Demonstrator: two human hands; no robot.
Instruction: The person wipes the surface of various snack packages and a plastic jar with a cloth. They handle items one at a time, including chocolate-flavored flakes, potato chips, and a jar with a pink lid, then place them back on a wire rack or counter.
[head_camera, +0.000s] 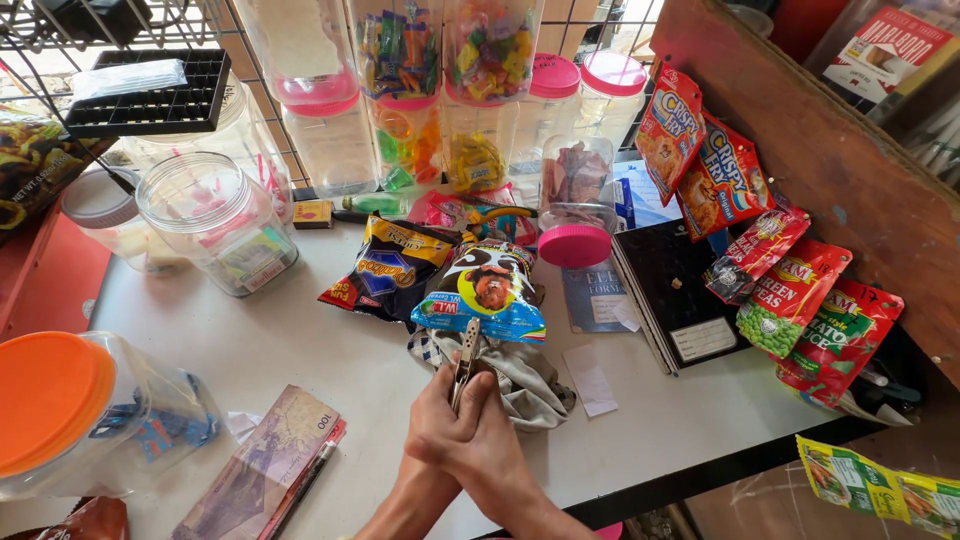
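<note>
At a white shop counter (300, 340) crowded with sweets and snacks, I am pressing both my hands together around a slim metal nail clipper (466, 352), its silver tip sticking up past my knuckles. My left hand (440, 415) is wrapping closed around the lower part of the tool, fingers curled tight; my right hand (495, 440) is closing over the left from the other side, thumb lying against the clipper's stem. Which fingers are actually bearing on the lever I cannot tell, since they are overlapping.

The clipper is hovering just above a crumpled grey checked cloth (520, 375) that is lying on the counter right in front of my hands. Behind the cloth, touching it, a blue snack bag with a cartoon face (485, 290) is resting beside a dark chip bag with yellow lettering (385, 270). To my left, a clear jar with an orange lid (55, 400) is lying on its side, and folded banknotes with a pen (265, 470) are sitting near the counter's edge. A small paper slip (592, 385) is lying to my right, near a black ledger book (680, 290)
</note>
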